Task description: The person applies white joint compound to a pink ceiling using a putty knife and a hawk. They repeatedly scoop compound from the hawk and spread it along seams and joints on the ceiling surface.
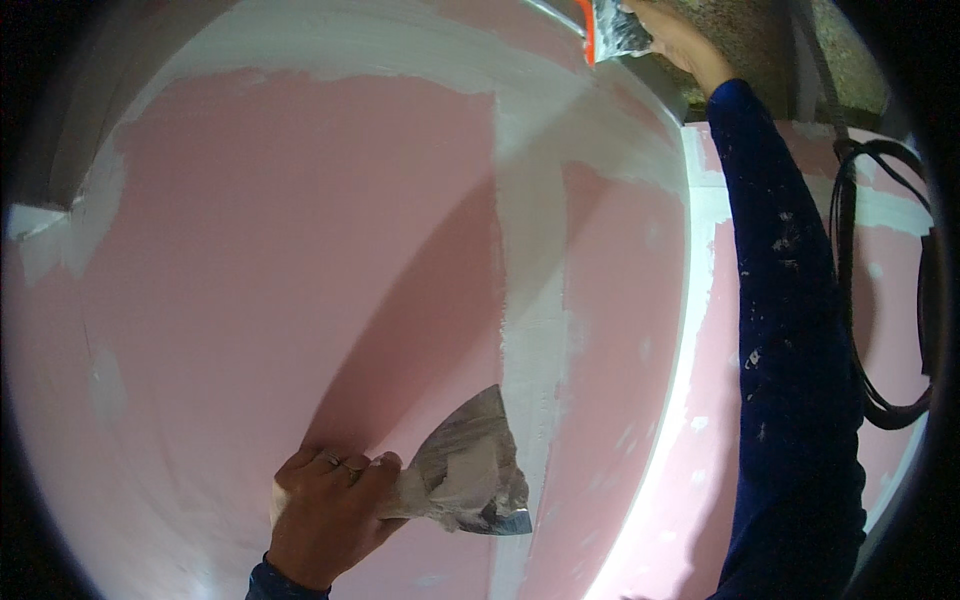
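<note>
Putty knife (456,460) caked with compound (476,476) sits clenched in the left hand (335,515) at near centre before pink wallboard (310,240), while the right hand (678,42) grips an orange-edged scraper (617,30) at far right, where light, even pressure should leave the pale coat (530,150) smooth.

Glare (640,520) whitens the lower right while a diagonal shadow (400,350) darkens the wall (280,220).
</note>
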### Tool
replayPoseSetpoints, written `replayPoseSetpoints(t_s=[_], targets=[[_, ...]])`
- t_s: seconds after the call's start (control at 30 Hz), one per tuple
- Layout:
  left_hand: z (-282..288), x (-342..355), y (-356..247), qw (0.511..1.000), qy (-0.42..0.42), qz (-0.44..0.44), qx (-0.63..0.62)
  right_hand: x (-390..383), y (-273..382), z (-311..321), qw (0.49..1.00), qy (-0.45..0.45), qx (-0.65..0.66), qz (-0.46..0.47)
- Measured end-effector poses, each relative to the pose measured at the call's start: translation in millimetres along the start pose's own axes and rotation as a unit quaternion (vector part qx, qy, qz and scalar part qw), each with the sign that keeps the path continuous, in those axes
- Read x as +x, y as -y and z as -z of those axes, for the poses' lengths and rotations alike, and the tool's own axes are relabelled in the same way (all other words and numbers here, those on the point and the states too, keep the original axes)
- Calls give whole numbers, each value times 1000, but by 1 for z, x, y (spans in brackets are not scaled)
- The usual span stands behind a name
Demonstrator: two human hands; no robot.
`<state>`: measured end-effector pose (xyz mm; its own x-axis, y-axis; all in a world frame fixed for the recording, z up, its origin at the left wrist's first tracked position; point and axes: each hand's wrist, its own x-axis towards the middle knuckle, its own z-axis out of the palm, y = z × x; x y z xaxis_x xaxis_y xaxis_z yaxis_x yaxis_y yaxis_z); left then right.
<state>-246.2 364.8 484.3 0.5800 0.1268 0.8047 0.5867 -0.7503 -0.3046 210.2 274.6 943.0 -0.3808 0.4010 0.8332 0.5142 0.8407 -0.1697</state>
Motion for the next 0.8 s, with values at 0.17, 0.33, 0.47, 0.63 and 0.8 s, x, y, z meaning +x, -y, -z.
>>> replayPoseSetpoints(t_s=[0.17,0.33,0.47,0.63,0.8], targets=[[-2,3,-5,1000,-9,-6,12,-2,5,-22,993,-37,-22,-112],[-13,-5,-3,997,57,46,-7,22,-2,-46,938,-146,-231,-211],[-14,-5,-2,999,7,23,-27,33,-11,-54,918,-178,-274,-226],[-8,-4,-4,1000,-21,3,-11,45,-17,-53,950,-193,-142,-200],[-9,-6,-3,996,38,48,-65,63,-15,-62,935,-246,-122,-225]])
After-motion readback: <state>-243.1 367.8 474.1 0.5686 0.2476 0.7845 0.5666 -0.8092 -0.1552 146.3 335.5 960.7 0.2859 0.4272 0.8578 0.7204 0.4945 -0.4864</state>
